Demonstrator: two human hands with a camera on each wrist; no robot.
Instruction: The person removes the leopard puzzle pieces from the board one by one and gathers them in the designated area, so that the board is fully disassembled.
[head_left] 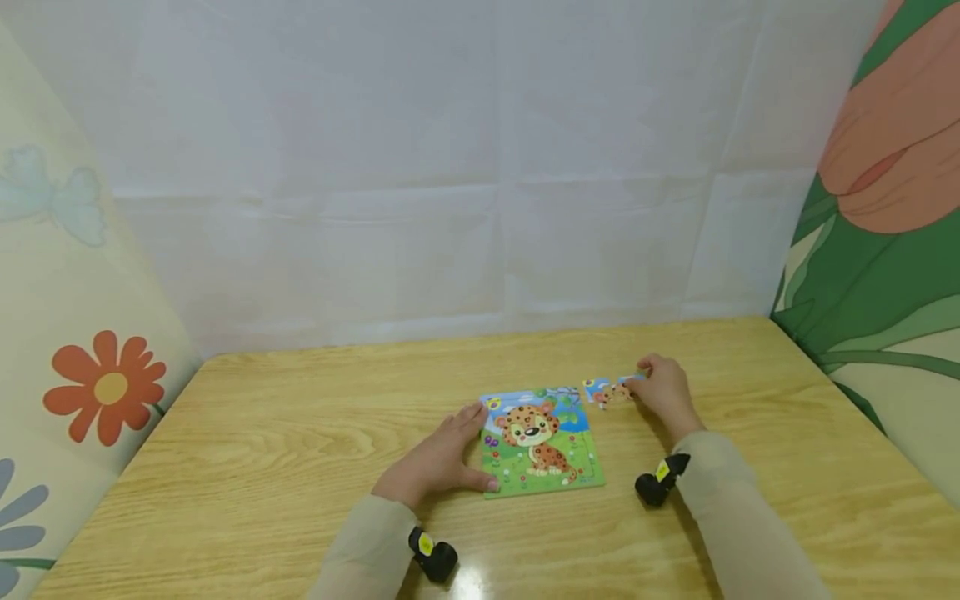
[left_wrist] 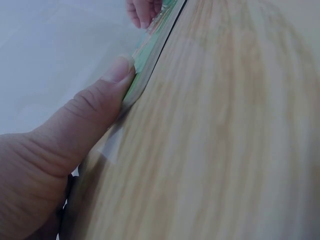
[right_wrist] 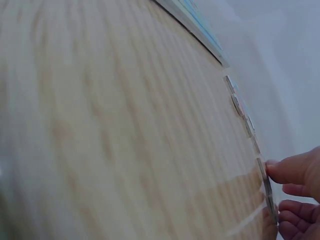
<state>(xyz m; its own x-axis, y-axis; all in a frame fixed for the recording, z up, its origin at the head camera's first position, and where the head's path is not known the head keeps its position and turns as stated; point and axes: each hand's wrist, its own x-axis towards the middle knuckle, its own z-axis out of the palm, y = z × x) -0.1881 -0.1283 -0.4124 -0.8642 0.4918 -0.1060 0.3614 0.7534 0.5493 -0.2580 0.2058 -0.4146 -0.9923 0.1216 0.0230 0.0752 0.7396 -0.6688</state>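
A square puzzle board printed with a spotted leopard cub on grass lies flat on the table. Along its left edge rests my left hand, thumb on the near left corner and the other fingers by the far left corner. The left wrist view shows the straight thumb against the board's edge. To the right of the board, several loose puzzle pieces with blue and spotted print lie in a row. My right hand pinches the rightmost puzzle piece at the table surface, with thumb and curled fingers; the fingertips partly hide it.
The wood-grain table extends around the board on all sides. A white cloth hangs behind it. Flower-printed panels stand at the left and right. A black wrist camera is strapped on each sleeve.
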